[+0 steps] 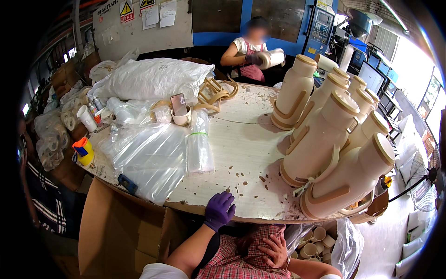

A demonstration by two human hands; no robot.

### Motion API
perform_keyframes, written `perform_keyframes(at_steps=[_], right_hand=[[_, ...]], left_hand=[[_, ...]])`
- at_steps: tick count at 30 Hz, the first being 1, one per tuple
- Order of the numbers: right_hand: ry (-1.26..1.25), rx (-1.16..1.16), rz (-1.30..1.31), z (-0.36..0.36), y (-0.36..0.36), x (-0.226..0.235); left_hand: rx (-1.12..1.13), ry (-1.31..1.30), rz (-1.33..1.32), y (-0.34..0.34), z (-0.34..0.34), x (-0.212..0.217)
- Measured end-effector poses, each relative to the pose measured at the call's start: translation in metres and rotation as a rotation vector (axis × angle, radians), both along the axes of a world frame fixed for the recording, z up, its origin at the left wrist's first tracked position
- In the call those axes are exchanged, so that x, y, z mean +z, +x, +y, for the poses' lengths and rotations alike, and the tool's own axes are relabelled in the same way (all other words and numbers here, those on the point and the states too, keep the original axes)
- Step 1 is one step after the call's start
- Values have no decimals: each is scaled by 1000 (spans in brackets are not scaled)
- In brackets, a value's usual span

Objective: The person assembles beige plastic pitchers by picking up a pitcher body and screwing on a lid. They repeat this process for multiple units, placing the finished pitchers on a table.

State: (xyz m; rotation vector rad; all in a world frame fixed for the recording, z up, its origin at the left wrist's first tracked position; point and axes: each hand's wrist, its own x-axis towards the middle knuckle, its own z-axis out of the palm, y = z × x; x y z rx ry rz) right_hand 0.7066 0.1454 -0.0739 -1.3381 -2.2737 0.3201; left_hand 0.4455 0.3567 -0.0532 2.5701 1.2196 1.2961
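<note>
My left hand (219,210), in a purple glove, rests on the near edge of the table (232,153), its fingers lying loosely on the top with nothing in them. Bare and with fingers spread, my right hand (275,251) lies against the red checked apron (246,246) on my lap. Several beige thermos jugs (320,139) with ribbed lids and side handles stand at the right of the table. The nearest jug (348,181) looks tilted, perhaps from lens bending. Left of centre lie transparent plastic bags (148,158) and a rolled bundle of bags (200,144) with a green band.
Across the table a person (251,51) holds another jug (272,59). A phone (178,104) stands in a beige cup (181,116), near beige handles (216,93) and a white sack (153,79). A cardboard box (107,228) and a bag-lined box of cups (311,246) flank me below.
</note>
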Motion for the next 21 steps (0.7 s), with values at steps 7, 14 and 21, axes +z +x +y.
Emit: perform_keyframes(at_steps=[7, 14, 21], right_hand=[[-8, -14, 5, 1, -1, 7], [89, 56, 33, 8, -9, 32], [188, 29, -11, -1, -18, 27]], left_hand=[[-7, -7, -43, 3, 1, 1], [39, 8, -103, -6, -2, -18], [-43, -50, -69, -5, -7, -14]])
